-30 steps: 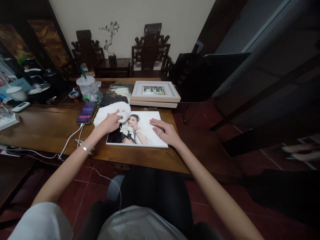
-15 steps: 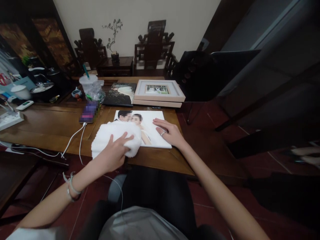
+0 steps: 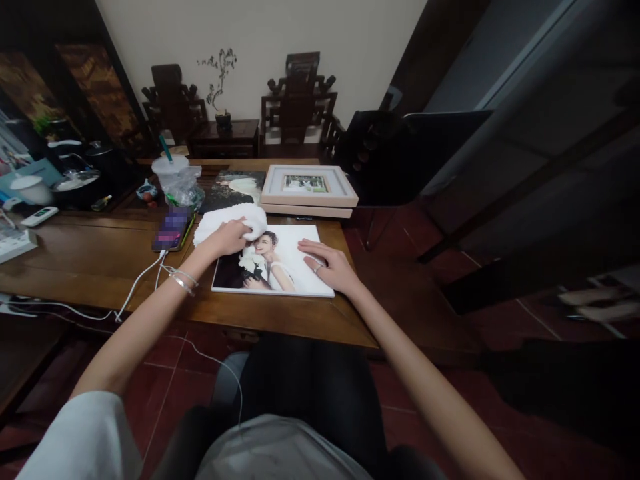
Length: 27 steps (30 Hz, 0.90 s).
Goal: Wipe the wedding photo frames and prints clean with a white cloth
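Where half a second ago the white cloth (image 3: 235, 220) sat at the near left corner of the photo print (image 3: 280, 263), now swept back to the far left corner, bunched under the left hand (image 3: 227, 237). Right hand (image 3: 330, 263) flat, open, pressing the print's right edge on the wooden table (image 3: 90, 257). Wiping judged mid-stroke.

**Occluded and unreadable areas**

My white cloth (image 3: 235, 220) covers the photo print's (image 3: 280, 267) upper left corner. The phone (image 3: 173, 228) screen is blurred, unreadable. At the right frame edge, a smeared shape cannot be identified. The framed picture's (image 3: 306, 183) image is too small to resolve.
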Tool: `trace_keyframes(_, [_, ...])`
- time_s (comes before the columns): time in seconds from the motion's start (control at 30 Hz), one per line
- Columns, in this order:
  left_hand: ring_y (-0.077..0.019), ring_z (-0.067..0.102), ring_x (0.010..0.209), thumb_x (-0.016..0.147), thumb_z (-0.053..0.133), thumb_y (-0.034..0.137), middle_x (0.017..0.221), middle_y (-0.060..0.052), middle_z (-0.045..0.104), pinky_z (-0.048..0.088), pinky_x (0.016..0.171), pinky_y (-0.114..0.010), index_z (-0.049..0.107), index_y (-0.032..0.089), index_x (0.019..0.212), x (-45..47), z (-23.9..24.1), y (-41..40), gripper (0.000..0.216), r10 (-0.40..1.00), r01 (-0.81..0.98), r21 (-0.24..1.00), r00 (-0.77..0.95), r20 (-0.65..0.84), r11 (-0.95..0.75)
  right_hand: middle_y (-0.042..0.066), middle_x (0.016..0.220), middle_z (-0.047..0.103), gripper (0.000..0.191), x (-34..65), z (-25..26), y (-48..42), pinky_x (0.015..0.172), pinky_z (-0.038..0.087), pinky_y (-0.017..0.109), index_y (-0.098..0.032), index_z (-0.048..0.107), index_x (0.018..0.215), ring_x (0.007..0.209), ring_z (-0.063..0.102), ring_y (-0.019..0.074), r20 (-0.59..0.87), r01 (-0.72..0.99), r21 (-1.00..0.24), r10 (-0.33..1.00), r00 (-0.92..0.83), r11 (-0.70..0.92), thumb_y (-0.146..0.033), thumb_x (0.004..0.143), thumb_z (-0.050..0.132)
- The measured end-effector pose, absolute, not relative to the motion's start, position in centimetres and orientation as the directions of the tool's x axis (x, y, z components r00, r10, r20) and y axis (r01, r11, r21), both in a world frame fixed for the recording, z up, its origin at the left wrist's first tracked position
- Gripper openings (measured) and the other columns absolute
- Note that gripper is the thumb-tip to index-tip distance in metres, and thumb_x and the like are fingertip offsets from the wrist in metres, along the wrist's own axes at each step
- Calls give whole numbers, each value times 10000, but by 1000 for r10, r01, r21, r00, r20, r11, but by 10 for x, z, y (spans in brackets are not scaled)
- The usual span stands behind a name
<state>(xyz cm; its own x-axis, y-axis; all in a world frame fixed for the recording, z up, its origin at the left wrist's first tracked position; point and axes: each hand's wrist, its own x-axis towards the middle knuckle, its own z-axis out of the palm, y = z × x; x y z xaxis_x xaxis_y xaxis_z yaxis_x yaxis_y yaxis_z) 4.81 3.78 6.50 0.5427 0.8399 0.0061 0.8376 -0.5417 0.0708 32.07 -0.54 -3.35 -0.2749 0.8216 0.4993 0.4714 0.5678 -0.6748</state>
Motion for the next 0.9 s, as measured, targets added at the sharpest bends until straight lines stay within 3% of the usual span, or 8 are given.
trace_keyframes(0.13, [-344, 320, 1419, 812, 403, 14, 1514, -165, 413, 339, 1066, -613, 677, 114, 1001, 54, 58, -4, 347, 826, 829, 52, 559, -74, -557, 71, 1244, 681, 295, 320, -33, -6, 1096, 418, 508, -240, 728, 1109, 1237, 579, 258, 500, 471, -673, 820, -279, 570, -281, 871, 559])
trace_keyframes(0.2, [-359, 218, 1468, 805, 389, 7, 1574, -132, 323, 290, 1079, -672, 681, 124, 1048, 57, 57, -35, 398, 812, 820, 30, 570, -126, -571, 75, 1240, 683, 296, 320, -33, -7, 1097, 416, 513, -235, 727, 1111, 1240, 577, 260, 502, 471, -670, 818, -282, 574, -277, 873, 556])
trace_keyframes(0.47, [-388, 172, 1481, 704, 477, -5, 1602, -105, 267, 334, 1066, -688, 705, 145, 968, 65, 69, -126, 380, 705, 733, 1, 655, -273, -680, 88, 1236, 684, 294, 320, -32, -8, 1084, 429, 517, -223, 728, 1108, 1226, 588, 262, 504, 483, -664, 819, -276, 571, -270, 875, 555])
trace_keyframes(0.73, [-345, 223, 1472, 810, 425, 13, 1583, -131, 304, 336, 1061, -680, 671, 140, 1087, 81, 69, -49, 392, 757, 780, -3, 606, -245, -625, 66, 1244, 681, 291, 320, -32, -7, 1093, 420, 517, -245, 724, 1109, 1242, 575, 253, 498, 478, -670, 821, -278, 568, -271, 871, 559])
trace_keyframes(0.9, [-326, 270, 1453, 829, 412, 31, 1564, -152, 333, 329, 1059, -683, 645, 136, 1142, 92, 64, 17, 404, 802, 810, -6, 580, -143, -587, 66, 1245, 681, 286, 320, -31, -7, 1094, 420, 501, -247, 729, 1101, 1238, 578, 254, 493, 471, -679, 825, -277, 563, -272, 866, 568])
